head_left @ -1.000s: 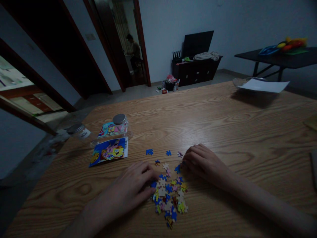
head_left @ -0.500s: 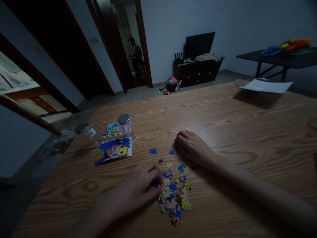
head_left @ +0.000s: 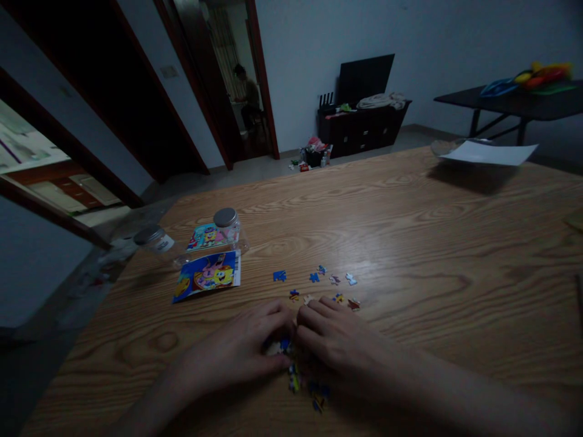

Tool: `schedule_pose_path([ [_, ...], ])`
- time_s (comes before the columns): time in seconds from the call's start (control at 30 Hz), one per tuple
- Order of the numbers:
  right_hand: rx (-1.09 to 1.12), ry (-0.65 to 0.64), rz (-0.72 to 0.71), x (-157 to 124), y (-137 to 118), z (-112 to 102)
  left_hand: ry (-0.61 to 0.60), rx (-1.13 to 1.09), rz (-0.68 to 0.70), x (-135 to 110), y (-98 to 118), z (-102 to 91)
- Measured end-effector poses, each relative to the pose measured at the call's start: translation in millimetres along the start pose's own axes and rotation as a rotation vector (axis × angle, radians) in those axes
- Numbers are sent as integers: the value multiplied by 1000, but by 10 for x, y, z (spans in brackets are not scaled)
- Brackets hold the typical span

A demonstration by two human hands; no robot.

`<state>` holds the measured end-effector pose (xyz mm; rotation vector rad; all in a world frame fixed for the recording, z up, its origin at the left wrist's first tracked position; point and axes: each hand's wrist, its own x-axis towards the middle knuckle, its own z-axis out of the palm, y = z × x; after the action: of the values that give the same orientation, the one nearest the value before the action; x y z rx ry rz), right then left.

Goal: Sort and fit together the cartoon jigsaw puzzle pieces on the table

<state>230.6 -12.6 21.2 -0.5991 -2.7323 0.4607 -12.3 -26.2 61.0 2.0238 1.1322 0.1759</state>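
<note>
Jigsaw pieces (head_left: 303, 381) lie in a low heap on the wooden table (head_left: 437, 255), mostly hidden under the person's hands. The left hand (head_left: 232, 347) and right hand (head_left: 334, 337) curve over the heap from either side, their fingertips almost meeting, with the left hand's fingers resting against a small patch of pale and blue pieces (head_left: 277, 347). Both grips are curled and close together (whether either holds a piece, I cannot tell, as the fingers hide it). The visible part of the heap trails toward the person, below the gap between the hands. A loose scatter of pieces (head_left: 323, 279) lies just beyond the fingertips, slightly nearer the right hand. Farther left are two printed cartoon cards (head_left: 207, 276) and a glass jar with a metal lid (head_left: 226, 226).
</note>
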Motion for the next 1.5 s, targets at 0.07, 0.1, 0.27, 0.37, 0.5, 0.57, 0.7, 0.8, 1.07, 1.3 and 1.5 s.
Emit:
schedule_pose_path([
  [0.07, 26, -32, -9, 6, 9, -34, -9, -8, 6, -10, -13, 4],
  [0.1, 44, -43, -6, 2, 16, -47, -13, -16, 15, -10, -20, 8],
  [0.27, 130, 2, 32, -26, 59, 26, -18, -35, 53, 9, -26, 27],
  [0.37, 193, -3, 66, -25, 113, 83, -19, -21, 45, 12, -8, 29],
  [0.5, 217, -50, -8, -2, 249, -28, -19, 9, 55, 9, 15, 27],
  [0.57, 181, -18, -8, 25, 362, -146, -12, 25, 72, 12, 26, 22],
  [0.7, 51, 246, 119, 97, 699, -332, -6, 15, 99, 25, 73, -2],
  [0.8, -17, 348, 203, 150, 983, -362, 8, 5, 53, 35, 109, -6],
  [1.07, -129, 333, 213, 291, 1341, -230, 119, 31, -4, 91, 51, 22],
  [1.3, -97, 301, 157, 233, 1280, -259, 315, -152, -10, 197, -158, -11],
  [1.5, -35, 291, 116, 266, 1178, -284, 411, -179, 29, 245, -333, 18],
])
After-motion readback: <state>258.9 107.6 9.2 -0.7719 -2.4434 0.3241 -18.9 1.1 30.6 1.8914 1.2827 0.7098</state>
